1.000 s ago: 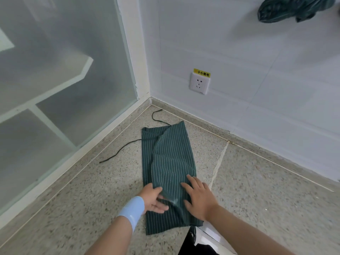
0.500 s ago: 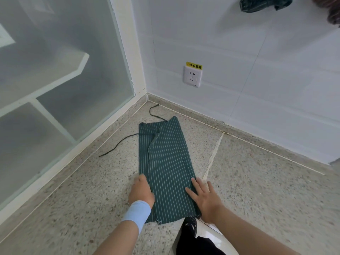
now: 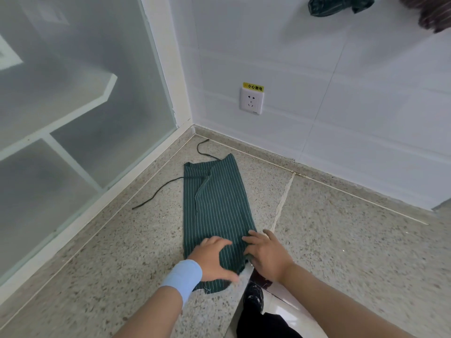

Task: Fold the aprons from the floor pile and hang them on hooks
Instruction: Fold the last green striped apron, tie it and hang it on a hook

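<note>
A dark green pinstriped apron (image 3: pixel 217 203) lies folded into a long narrow strip on the speckled floor, running away from me toward the corner. One tie string (image 3: pixel 156 193) trails left from its far end; another string (image 3: pixel 202 147) curls toward the wall. My left hand (image 3: pixel 212 259), with a light blue wristband, grips the near end of the apron, fingers curled on top and thumb spread across the fabric. My right hand (image 3: pixel 266 254) curls its fingers round the near right edge. Another green apron (image 3: pixel 339 6) hangs bunched on the wall at top right.
A frosted glass partition (image 3: pixel 73 118) with a white frame bounds the left. The white wall behind carries a power outlet (image 3: pixel 251 101). A dark reddish cloth (image 3: pixel 432 15) hangs at the top right corner. My black shoe (image 3: pixel 253 296) stands just below the apron's near end.
The raised fold seen a second ago now lies flat. My hands then moved from the apron's two sides onto its near end and curled into the fabric.
</note>
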A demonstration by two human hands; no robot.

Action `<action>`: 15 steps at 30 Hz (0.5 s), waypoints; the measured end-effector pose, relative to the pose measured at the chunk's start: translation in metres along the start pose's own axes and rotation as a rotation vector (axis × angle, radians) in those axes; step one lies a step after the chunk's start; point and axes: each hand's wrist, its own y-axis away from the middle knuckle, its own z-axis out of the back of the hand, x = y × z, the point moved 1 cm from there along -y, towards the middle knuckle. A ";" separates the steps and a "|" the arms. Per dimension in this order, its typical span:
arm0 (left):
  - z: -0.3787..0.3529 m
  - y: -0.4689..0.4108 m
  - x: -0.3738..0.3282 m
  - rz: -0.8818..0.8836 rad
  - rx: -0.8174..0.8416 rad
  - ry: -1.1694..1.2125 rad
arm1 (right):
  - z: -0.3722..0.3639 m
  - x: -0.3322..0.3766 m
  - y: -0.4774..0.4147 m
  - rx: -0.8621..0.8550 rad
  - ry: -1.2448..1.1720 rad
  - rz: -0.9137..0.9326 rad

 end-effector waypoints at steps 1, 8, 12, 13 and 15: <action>0.005 0.001 -0.006 -0.007 0.081 0.042 | 0.017 0.003 -0.007 -0.004 -0.111 -0.067; 0.060 0.001 -0.008 0.117 0.354 0.013 | 0.099 -0.009 -0.036 0.168 -0.628 -0.401; 0.101 -0.012 -0.005 0.170 0.310 0.040 | 0.107 -0.031 -0.048 0.152 -0.661 -0.463; 0.107 -0.017 -0.006 0.153 0.238 0.031 | 0.105 -0.036 -0.052 0.132 -0.658 -0.476; 0.118 -0.027 -0.007 0.119 0.052 0.028 | 0.101 -0.044 -0.062 0.073 -0.635 -0.512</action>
